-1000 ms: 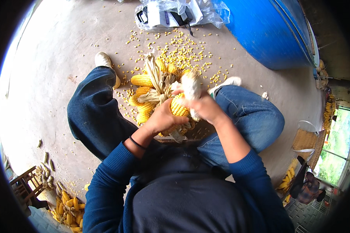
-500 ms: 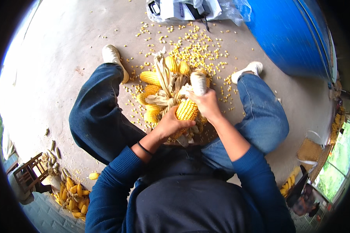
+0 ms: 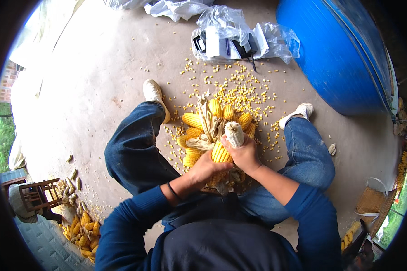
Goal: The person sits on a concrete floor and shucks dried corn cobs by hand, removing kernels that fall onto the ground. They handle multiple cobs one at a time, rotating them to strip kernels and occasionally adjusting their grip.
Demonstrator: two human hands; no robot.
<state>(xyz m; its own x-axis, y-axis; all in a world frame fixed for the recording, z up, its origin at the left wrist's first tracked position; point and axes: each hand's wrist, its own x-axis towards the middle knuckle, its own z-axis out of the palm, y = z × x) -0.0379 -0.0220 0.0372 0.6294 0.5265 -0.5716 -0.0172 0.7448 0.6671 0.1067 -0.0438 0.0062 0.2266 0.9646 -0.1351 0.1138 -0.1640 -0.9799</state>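
Observation:
Between my knees, my left hand (image 3: 206, 170) is closed around a yellow ear of corn (image 3: 221, 153) with its kernels on. My right hand (image 3: 247, 156) grips a bare whitish corncob (image 3: 234, 134), its stripped end pointing up and away from me. Both hands meet, the cob pressed close against the ear; the exact contact is hidden by my fingers. Beneath and around them lies a bundle of yellow corn ears (image 3: 192, 120), joined by dry, pale husks (image 3: 206, 119).
Loose kernels (image 3: 244, 92) scatter over the concrete floor beyond the bundle. Farther off lies a clear plastic bag (image 3: 224, 27) with boxes and cables. A large blue barrel (image 3: 334, 54) stands at the right. More ears (image 3: 82, 232) and a wooden stool (image 3: 38, 196) are at lower left.
The view has shifted, so the floor things sit lower in the picture. The cob in my right hand has tilted and come nearer the ear, and my hands are closer together.

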